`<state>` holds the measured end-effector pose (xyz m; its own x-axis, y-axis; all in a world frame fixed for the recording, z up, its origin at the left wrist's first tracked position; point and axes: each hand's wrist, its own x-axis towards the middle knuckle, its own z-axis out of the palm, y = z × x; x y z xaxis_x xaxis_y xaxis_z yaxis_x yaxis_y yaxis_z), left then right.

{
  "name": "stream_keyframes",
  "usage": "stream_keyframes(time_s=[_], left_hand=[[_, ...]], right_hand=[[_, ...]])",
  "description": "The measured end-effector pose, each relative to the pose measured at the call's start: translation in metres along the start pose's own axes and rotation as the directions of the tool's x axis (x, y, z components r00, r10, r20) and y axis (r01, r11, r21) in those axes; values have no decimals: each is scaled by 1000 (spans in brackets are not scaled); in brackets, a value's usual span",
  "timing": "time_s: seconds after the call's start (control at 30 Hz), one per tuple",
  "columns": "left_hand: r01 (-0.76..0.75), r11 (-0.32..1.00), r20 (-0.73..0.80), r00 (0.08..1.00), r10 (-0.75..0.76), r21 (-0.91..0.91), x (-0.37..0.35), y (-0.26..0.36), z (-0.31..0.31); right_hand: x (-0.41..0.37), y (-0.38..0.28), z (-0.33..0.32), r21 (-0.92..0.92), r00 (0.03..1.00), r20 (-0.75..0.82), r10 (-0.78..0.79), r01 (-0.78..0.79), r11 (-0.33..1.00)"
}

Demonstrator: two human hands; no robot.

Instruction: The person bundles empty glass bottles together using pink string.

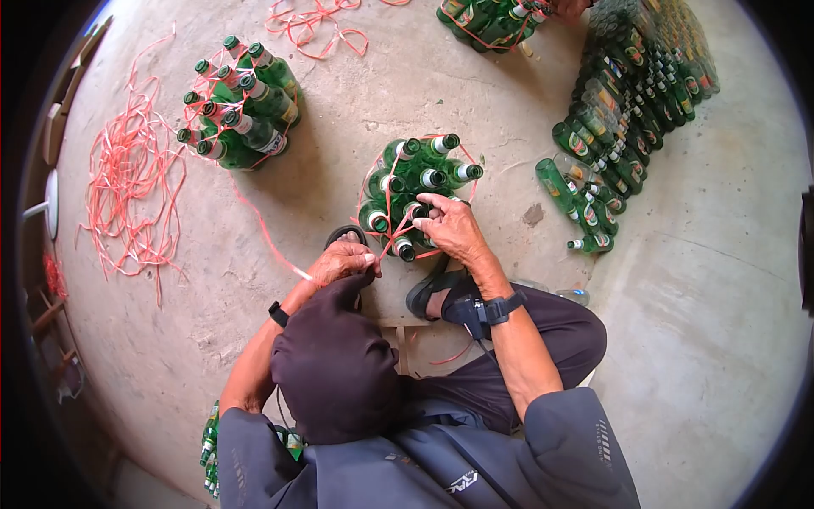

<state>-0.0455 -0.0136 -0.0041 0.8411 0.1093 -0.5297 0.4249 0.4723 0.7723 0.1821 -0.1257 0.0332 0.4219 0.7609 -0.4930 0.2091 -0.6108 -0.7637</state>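
A bundle of green glass bottles (432, 178) stands upright on the floor in front of me, with pink plastic string (389, 197) wound around and across the necks. My left hand (344, 259) is at the bundle's near left side, its fingers pinched on a strand of the string. Over the near right bottles is my right hand (452, 227). Its thumb meets the string where strands come together, and the index finger reaches out above a bottle neck. Part of its grip is hidden by the hand itself.
Another tied bottle bundle (242, 106) stands at the upper left, beside a heap of loose pink string (136, 182). Many bottles (623, 110) lie stacked along the right. At the top, another person's hand (570, 7) is by a third bundle (490, 24).
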Motion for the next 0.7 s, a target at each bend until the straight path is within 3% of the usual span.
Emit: stream_keyframes(time_s=[0.07,0.13,0.23,0.3,0.33,0.43,0.5,0.63,0.7], left_hand=[[-7,1000,34,999,7,9,9,-15,-4],[-13,1000,72,997,11,21,12,-14,-4],[-1,1000,114,994,3,-16,11,-6,0],[-149,986,168,977,135,71,7,1,2],[-145,986,174,976,130,79,6,4,3],[-60,990,200,979,34,125,6,25,9],[168,982,213,960,-183,87,5,42,13],[187,972,183,960,-212,145,-1,59,19],[128,975,234,957,-170,184,-7,69,23]], right_hand=[[1,1,3,-3,1000,-7,25,-25,1000],[-2,-4,6,-117,987,-59,-149,141,983],[-5,-6,4,-132,987,-68,-148,138,982],[-4,-7,4,-141,980,-74,-187,176,974],[-3,-5,3,-160,976,-63,-209,197,967],[-4,-7,1,-156,975,-61,-213,201,967],[-4,-9,2,-126,978,-75,-195,184,975],[-6,-5,9,-91,967,-199,-156,141,986],[-10,-1,12,-39,949,-276,-151,146,989]])
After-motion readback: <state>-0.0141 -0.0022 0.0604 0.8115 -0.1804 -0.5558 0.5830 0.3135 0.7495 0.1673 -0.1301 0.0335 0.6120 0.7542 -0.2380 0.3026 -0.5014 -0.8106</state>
